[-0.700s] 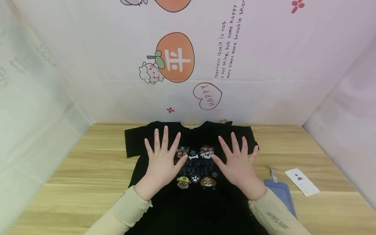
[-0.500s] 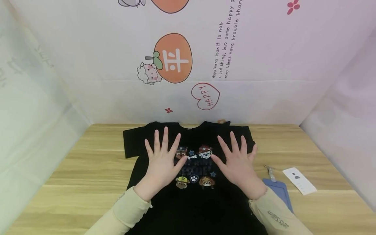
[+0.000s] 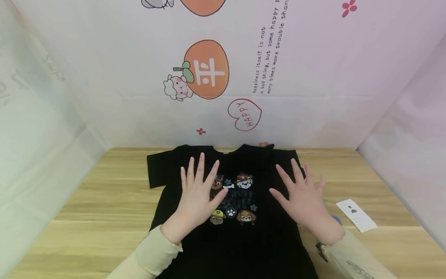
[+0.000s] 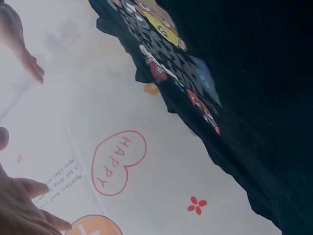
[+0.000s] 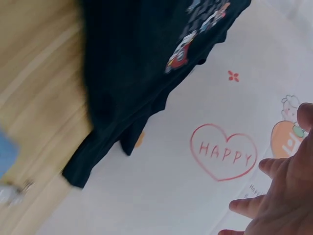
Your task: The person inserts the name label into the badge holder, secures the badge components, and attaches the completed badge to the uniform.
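Note:
A black T-shirt with printed cartoon dog faces lies spread on the wooden table, its neckline toward the back wall. My left hand hovers above the left half of the print with its fingers spread. Over the shirt's right side is my right hand, its fingers also straight and spread apart. Neither hand holds anything. Both wrist views show the shirt some way off from the hands, the left hand at the lower left of one and the right hand at the lower right of the other.
On the wooden table, a white printed card lies to the right. A blue badge holder is mostly hidden under my right forearm. White printed cloth walls in the back and sides.
My right hand has moved to the right, off the print and over the badge holder's top. My left hand has shifted slightly right. The shirt stays where it was.

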Available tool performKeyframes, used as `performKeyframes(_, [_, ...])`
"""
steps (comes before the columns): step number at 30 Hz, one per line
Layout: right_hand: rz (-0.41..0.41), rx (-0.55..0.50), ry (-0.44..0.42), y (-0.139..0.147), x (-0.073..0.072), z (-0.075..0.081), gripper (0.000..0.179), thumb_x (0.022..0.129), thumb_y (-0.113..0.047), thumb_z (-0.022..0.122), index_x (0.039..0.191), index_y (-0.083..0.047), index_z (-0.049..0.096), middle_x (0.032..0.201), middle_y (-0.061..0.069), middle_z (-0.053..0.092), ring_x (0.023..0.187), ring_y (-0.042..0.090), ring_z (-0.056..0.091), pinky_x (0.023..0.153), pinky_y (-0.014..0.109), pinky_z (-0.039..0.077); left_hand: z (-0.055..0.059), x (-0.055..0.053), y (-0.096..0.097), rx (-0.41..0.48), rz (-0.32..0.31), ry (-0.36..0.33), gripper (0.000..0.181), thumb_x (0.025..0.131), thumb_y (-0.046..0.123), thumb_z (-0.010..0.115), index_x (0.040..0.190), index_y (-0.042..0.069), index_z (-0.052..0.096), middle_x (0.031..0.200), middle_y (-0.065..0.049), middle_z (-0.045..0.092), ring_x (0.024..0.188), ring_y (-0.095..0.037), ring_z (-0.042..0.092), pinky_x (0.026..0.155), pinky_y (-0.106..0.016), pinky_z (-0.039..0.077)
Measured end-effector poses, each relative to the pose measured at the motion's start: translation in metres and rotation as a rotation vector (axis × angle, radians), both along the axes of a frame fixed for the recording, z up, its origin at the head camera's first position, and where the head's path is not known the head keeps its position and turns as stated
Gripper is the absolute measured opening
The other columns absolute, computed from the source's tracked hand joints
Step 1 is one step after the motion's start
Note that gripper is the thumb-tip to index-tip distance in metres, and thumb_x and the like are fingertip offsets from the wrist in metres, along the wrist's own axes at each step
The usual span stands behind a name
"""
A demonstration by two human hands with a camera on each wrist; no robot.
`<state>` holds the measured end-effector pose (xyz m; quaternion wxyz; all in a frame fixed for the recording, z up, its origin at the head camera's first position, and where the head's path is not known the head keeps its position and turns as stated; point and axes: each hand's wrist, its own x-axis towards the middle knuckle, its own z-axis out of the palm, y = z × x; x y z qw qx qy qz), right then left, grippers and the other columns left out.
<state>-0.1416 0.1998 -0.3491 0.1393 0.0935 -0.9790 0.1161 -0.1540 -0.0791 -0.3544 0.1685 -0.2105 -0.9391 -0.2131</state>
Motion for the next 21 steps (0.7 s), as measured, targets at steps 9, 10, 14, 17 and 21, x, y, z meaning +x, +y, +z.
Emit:
performKeyframes(9, [0.001,0.034,0.078,0.041,0.007,0.001,0.069,0.090,-0.052,0.055,0.147,-0.022,0.030,0.147,0.030,0.024,0.128,0.055,0.022,0.098,0.073,0.012,0.004,0.004,-0.001,0.145,-0.070,-0.029,0.075,0.089,0.042,0.063,0.150,0.019,0.027,0.157,-0.018,0.015,0.141,-0.042,0.019,0.108,-0.060,0.029])
performKeyframes(10, [0.000,0.034,0.077,0.046,0.007,0.001,0.069,0.090,-0.052,0.055,0.147,-0.021,0.030,0.146,0.031,0.025,0.127,0.055,0.023,0.096,0.072,0.013,0.004,0.004,-0.001,0.162,-0.074,-0.041,0.075,0.088,0.041,0.064,0.150,0.019,0.027,0.156,-0.017,0.018,0.140,-0.041,0.022,0.106,-0.060,0.032])
performKeyframes(14, [-0.011,0.034,0.063,0.066,0.009,0.000,0.071,0.087,-0.050,0.060,0.144,-0.016,0.035,0.144,0.033,0.027,0.122,0.058,0.027,0.091,0.072,0.019,0.006,0.005,0.000,0.240,-0.084,-0.115,0.074,0.086,0.039,0.067,0.148,0.020,0.031,0.155,-0.015,0.024,0.138,-0.039,0.029,0.102,-0.059,0.038])
performKeyframes(17, [-0.005,0.011,0.055,0.081,0.011,-0.002,0.073,0.083,-0.047,0.067,0.140,-0.009,0.040,0.140,0.035,0.030,0.118,0.060,0.030,0.089,0.072,0.024,0.006,0.006,0.000,0.291,-0.088,-0.184,0.074,0.086,0.037,0.069,0.148,0.020,0.032,0.154,-0.013,0.027,0.137,-0.037,0.032,0.103,-0.058,0.038])
performKeyframes(21, [0.025,-0.051,0.021,0.099,0.016,-0.009,0.079,0.078,-0.041,0.074,0.138,-0.002,0.041,0.136,0.039,0.033,0.113,0.061,0.035,0.085,0.073,0.032,0.004,0.006,0.000,0.352,-0.118,-0.253,0.070,0.086,0.033,0.069,0.146,0.017,0.035,0.152,-0.013,0.032,0.135,-0.034,0.037,0.104,-0.055,0.038])
